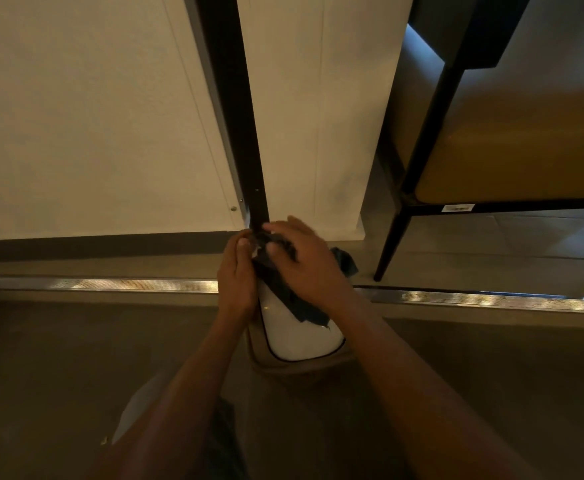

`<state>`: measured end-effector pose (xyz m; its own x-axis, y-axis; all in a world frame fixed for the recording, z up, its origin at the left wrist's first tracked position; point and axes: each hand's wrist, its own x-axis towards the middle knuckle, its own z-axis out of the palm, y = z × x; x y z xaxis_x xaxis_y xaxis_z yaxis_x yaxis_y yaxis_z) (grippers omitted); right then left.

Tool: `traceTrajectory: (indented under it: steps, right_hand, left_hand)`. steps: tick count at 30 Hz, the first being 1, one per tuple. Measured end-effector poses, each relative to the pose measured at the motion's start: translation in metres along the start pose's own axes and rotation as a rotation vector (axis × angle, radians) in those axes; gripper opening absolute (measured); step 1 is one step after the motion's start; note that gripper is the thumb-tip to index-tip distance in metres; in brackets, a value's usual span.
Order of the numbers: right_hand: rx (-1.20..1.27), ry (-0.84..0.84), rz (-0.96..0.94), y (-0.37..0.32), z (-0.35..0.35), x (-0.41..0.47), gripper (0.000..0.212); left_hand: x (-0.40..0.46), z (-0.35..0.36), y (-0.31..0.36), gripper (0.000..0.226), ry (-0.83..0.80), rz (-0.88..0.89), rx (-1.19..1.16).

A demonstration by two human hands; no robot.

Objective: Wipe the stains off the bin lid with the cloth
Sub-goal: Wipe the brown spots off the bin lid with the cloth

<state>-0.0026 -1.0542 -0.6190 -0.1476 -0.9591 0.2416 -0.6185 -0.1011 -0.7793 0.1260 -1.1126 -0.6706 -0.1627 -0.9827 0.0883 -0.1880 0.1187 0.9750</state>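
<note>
A white bin lid (297,336) with a dark rim line sits on a beige bin (283,367) on the floor below me. A dark cloth (283,289) lies across the far half of the lid. My right hand (304,265) presses flat on the cloth, fingers spread toward the far edge. My left hand (236,271) holds the lid's left side, its fingers curled over the far corner and the cloth's edge. Any stains under the cloth are hidden.
A white wall with a dark vertical door frame (235,116) stands just behind the bin. A metal floor strip (110,285) runs left to right. A dark-legged chair or bench (491,168) with a tan seat stands at the right.
</note>
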Motion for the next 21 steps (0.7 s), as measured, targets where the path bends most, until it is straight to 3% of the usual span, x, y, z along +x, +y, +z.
traceTrajectory:
  steps: [2, 4, 7, 9, 14, 18, 21]
  right_hand:
    - [0.095, 0.18, 0.062, 0.005, -0.017, 0.0, 0.035]
    - [0.114, 0.253, 0.165, 0.016, -0.03, 0.0, 0.034]
    - [0.088, 0.117, 0.312, 0.034, -0.035, 0.003, 0.035]
    - [0.052, -0.031, 0.357, 0.043, -0.035, 0.008, 0.035]
    - [-0.032, -0.203, 0.407, 0.051, -0.033, 0.015, 0.036]
    - [-0.01, -0.067, 0.346, 0.06, -0.015, 0.0, 0.038]
    - [-0.061, 0.036, 0.272, 0.066, -0.009, -0.007, 0.04]
  left_hand:
    - [-0.002, 0.002, 0.008, 0.038, 0.044, 0.082, 0.157]
    - [-0.008, 0.012, 0.02, 0.043, -0.007, 0.213, 0.392]
    - [-0.017, 0.035, 0.028, 0.071, -0.181, 0.264, 0.8]
    - [-0.021, 0.044, 0.025, 0.078, -0.206, 0.293, 0.983]
    - [-0.013, 0.019, 0.014, 0.059, -0.292, 0.397, 0.84]
    - [-0.021, -0.008, 0.001, 0.047, -0.246, 0.464, 0.7]
    - [-0.028, -0.024, -0.007, 0.042, -0.167, 0.351, 0.557]
